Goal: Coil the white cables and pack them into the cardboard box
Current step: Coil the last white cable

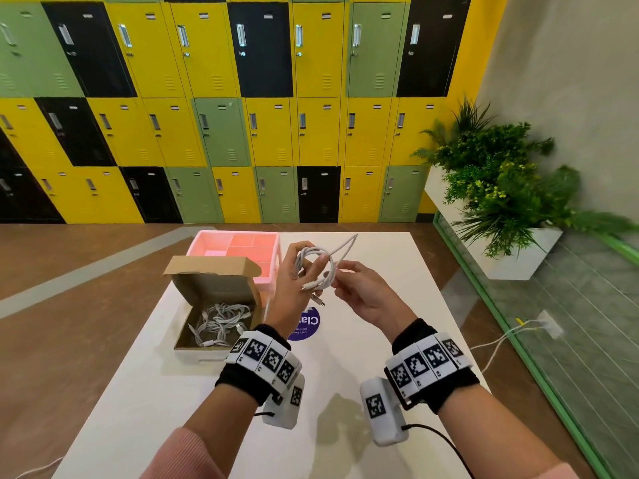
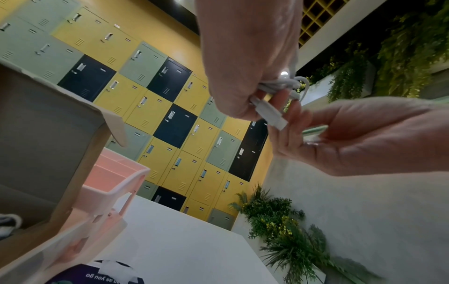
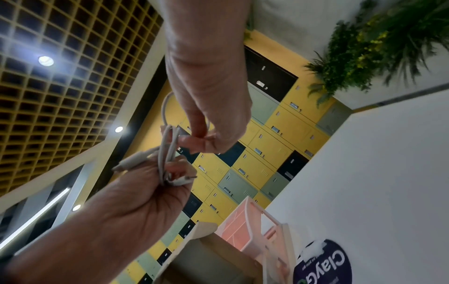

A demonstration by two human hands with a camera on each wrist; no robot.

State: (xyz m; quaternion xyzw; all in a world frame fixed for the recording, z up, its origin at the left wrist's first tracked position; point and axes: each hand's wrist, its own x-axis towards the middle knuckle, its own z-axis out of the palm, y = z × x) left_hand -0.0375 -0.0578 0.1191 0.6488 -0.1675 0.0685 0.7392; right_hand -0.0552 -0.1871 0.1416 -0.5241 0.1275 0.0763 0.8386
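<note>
Above the table my left hand (image 1: 307, 267) grips a coil of white cable (image 1: 323, 259) wound round its fingers, and a plug hangs below the coil. My right hand (image 1: 340, 276) pinches the cable's loose strand just right of the coil. That strand loops up and away (image 1: 351, 240). In the left wrist view a white plug (image 2: 269, 113) sticks out under my left hand (image 2: 255, 100). The right wrist view shows my right hand (image 3: 194, 138) pinching the strand above the coil (image 3: 167, 153). The open cardboard box (image 1: 183, 288) sits left of my hands and holds several coiled white cables (image 1: 221, 323).
A pink divided tray (image 1: 238, 245) stands behind the box. A round purple sticker (image 1: 306, 324) lies on the white table (image 1: 380, 254) below my hands. Lockers line the far wall, a planter with green plants (image 1: 501, 188) stands at right, and a cable runs across the floor there.
</note>
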